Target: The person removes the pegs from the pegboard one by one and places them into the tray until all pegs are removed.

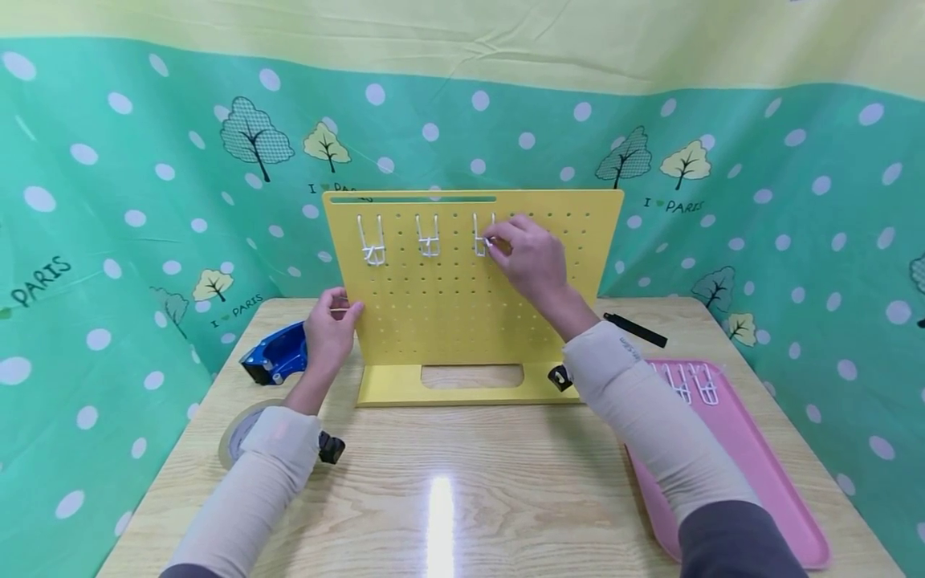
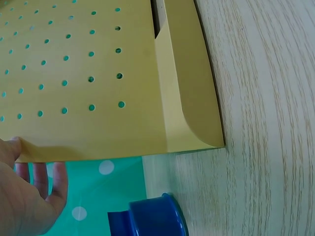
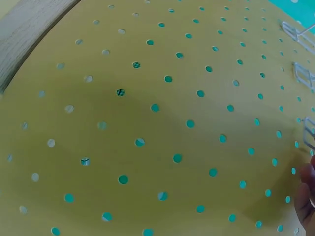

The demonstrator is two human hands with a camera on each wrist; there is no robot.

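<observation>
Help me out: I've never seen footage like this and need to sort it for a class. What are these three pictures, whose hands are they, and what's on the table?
No machine here: a person works with bare hands and wears three cameras. The wide picture comes from the head, looking down at a wooden table. The other two come from the wrists, so they show close-ups.

A yellow pegboard stands upright on the table. The left hand grips its left edge; the left wrist view shows that edge and the board's foot. The right hand pinches the third white wire hook in the top row; two more hooks hang to its left. The right wrist view shows mostly the board's holes.

Also on the table: a pink tray with spare hooks, a blue tape dispenser, a roll of tape and a black marker.
</observation>
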